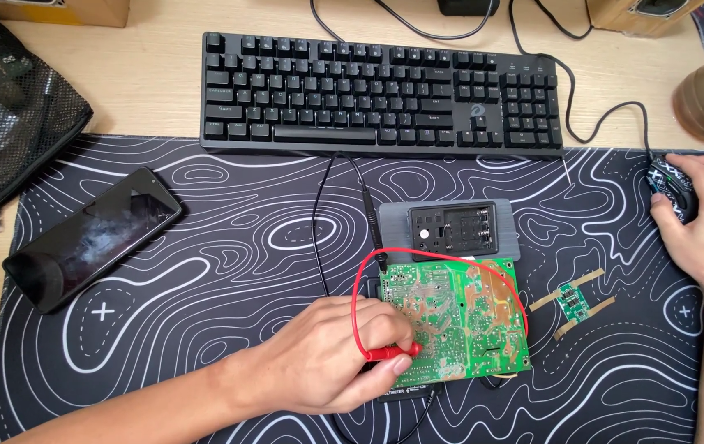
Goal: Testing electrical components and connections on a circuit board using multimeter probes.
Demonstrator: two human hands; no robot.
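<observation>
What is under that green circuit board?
The green circuit board lies on a grey device, whose upper part shows; the rest is covered. The left hand holds a red probe on it.

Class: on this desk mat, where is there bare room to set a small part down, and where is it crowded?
Bare mat lies between the phone and the circuit board, below the keyboard. A further patch lies at the lower right, below the small green module. It is crowded around the board, where the left hand holds a red probe.
</observation>
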